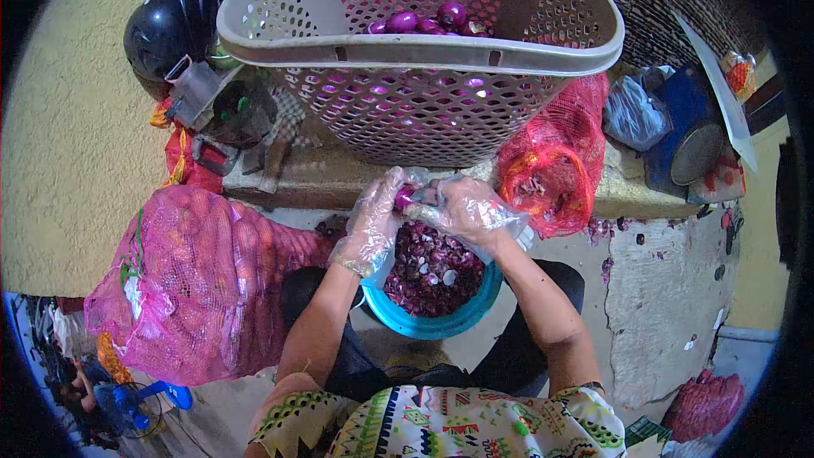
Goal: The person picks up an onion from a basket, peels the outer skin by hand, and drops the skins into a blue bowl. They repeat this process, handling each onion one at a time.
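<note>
In a clear plastic glove, my left hand (pixel 370 219) grips a peeled purple onion (pixel 404 198) between thumb and fingers. Close against its right side is my right hand (pixel 471 210), gloved the same way, with its fingers closed round what looks like a short grey blade (pixel 428 196), mostly hidden. Below both hands a blue basin (pixel 431 328) sits between my knees, holding dark purple onion skins (pixel 432 267) and a few pale scraps. Ahead, a tall grey perforated plastic basket (pixel 415 53) holds several shiny peeled onions (pixel 401 22).
A full pink mesh sack of onions (pixel 208 280) leans at my left. Right of the basket slumps a red mesh bag (pixel 555 174) on a concrete ledge (pixel 318 171). Loose skins litter the floor (pixel 657 297). A black helmet (pixel 159 36) and a blue plastic bag (pixel 636 110) lie farther out.
</note>
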Demonstrator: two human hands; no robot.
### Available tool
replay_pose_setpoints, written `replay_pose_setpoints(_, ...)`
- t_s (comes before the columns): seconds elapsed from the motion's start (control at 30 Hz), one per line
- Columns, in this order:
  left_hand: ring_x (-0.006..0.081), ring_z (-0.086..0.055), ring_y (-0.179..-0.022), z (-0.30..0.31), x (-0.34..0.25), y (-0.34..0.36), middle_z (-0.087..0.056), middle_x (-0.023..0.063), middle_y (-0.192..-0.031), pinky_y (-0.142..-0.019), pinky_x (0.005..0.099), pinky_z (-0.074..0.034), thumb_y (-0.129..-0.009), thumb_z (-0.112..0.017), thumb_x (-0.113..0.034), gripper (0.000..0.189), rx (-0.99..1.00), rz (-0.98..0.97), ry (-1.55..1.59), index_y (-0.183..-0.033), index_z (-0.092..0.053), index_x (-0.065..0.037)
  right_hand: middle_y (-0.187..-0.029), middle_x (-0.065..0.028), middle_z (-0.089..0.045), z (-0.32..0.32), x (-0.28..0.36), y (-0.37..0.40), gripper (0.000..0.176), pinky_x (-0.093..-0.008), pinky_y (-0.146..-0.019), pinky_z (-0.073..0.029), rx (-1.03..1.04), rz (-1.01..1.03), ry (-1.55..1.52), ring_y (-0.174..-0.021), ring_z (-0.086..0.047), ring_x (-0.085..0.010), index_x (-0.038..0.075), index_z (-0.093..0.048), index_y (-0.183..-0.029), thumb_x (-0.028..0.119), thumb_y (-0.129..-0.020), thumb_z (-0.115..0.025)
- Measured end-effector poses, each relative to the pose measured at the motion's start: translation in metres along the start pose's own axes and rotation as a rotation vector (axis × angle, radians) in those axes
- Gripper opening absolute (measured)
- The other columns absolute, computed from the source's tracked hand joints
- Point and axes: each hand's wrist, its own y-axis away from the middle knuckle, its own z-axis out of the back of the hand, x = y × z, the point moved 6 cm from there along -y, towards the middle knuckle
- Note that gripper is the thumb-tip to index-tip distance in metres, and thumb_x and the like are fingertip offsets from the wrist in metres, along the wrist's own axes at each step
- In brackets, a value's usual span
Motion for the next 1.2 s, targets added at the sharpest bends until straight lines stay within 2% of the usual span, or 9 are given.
replay_pose_setpoints(0.3,0.0229,-0.069,-0.103,-0.002,-0.003,0.002,-0.069,0.0147,-0.111,-0.080,0.0343,-0.060,-0.101,-0.059,-0.046,0.047,0.002,0.059,0.042,-0.117,-0.064,-0.001,-0.072,-0.0134,-0.071,-0.001,0.008,0.000,0.056,-0.0471,-0.064,-0.055,0.082,0.058,0.156,-0.068,-0.071,-0.0342,0.013,-0.076,-0.082,0.068,-0.084,-0.066)
replay_pose_setpoints(0.37,0.0235,-0.070,-0.104,-0.003,-0.002,0.002,-0.069,0.0152,-0.113,-0.079,0.0332,-0.060,-0.101,-0.059,-0.046,0.048,-0.009,0.059,0.046,-0.118,-0.063,-0.001,-0.079,-0.0161,-0.073,0.000,0.005,-0.001,0.062,-0.0478,-0.070,-0.055,0.006,0.019,-0.002,-0.076,-0.072,-0.0359,0.008,-0.073,-0.098,0.067,-0.080,-0.072)
replay_pose_setpoints(0.4,0.0232,-0.070,-0.104,-0.006,-0.003,0.003,-0.068,0.0149,-0.115,-0.079,0.0318,-0.060,-0.101,-0.059,-0.046,0.048,0.003,0.060,0.061,-0.118,-0.063,-0.001,-0.079,-0.0161,-0.073,0.000,0.004,0.000,0.062,-0.0478,-0.070,-0.055,0.007,0.019,-0.002,-0.076,-0.072,-0.0359,0.008,-0.073,-0.098,0.067,-0.080,-0.072)
replay_pose_setpoints(0.47,0.0229,-0.070,-0.105,-0.007,-0.005,0.004,-0.068,0.0146,-0.118,-0.080,0.0305,-0.060,-0.101,-0.059,-0.046,0.048,0.013,0.060,0.076,-0.118,-0.064,-0.001,-0.086,-0.0154,-0.075,0.000,0.002,-0.001,0.070,-0.0476,-0.071,-0.056,-0.010,-0.021,-0.013,-0.079,-0.073,-0.0355,0.005,-0.068,-0.109,0.067,-0.077,-0.074)
replay_pose_setpoints(0.6,0.0218,-0.069,-0.105,-0.003,-0.004,0.003,-0.068,0.0128,-0.120,-0.082,0.0307,-0.059,-0.101,-0.060,-0.045,0.046,0.002,0.091,0.030,-0.117,-0.065,-0.003,-0.086,-0.0162,-0.074,0.004,0.005,-0.003,0.075,-0.0479,-0.071,-0.056,0.016,-0.027,0.011,-0.079,-0.072,-0.0370,0.003,-0.066,-0.111,0.068,-0.076,-0.075)
replay_pose_setpoints(0.8,0.0202,-0.069,-0.102,-0.005,-0.007,0.005,-0.069,0.0120,-0.119,-0.081,0.0308,-0.058,-0.102,-0.059,-0.044,0.044,-0.004,0.075,0.020,-0.116,-0.065,-0.003,-0.078,-0.0172,-0.072,0.004,0.003,-0.003,0.068,-0.0486,-0.070,-0.055,0.014,-0.035,-0.008,-0.075,-0.071,-0.0387,0.004,-0.069,-0.103,0.067,-0.078,-0.073)
replay_pose_setpoints(0.87,0.0198,-0.068,-0.102,0.000,0.000,0.000,-0.069,0.0117,-0.118,-0.081,0.0311,-0.057,-0.102,-0.059,-0.044,0.043,0.014,0.073,0.021,-0.116,-0.065,-0.004,-0.075,-0.0191,-0.070,0.007,0.007,-0.002,0.061,-0.0495,-0.068,-0.054,0.029,-0.026,0.013,-0.073,-0.070,-0.0400,0.005,-0.072,-0.092,0.065,-0.080,-0.072)
replay_pose_setpoints(0.97,0.0199,-0.068,-0.101,-0.002,-0.001,0.002,-0.069,0.0114,-0.116,-0.084,0.0326,-0.057,-0.102,-0.059,-0.043,0.042,-0.012,0.026,0.019,-0.115,-0.065,-0.004,-0.076,-0.0178,-0.072,0.007,0.006,-0.002,0.059,-0.0488,-0.069,-0.056,-0.008,0.004,-0.010,-0.074,-0.072,-0.0382,0.008,-0.075,-0.084,0.067,-0.080,-0.071)
replay_pose_setpoints(1.2,0.0203,-0.068,-0.095,0.000,-0.001,-0.002,-0.069,0.0114,-0.106,-0.085,0.0338,-0.057,-0.102,-0.059,-0.042,0.041,0.006,-0.069,0.003,-0.111,-0.066,-0.003,-0.073,-0.0210,-0.069,-0.002,-0.001,-0.001,0.059,-0.0496,-0.068,-0.055,0.017,-0.040,-0.033,-0.073,-0.071,-0.0392,0.007,-0.075,-0.079,0.066,-0.083,-0.069)
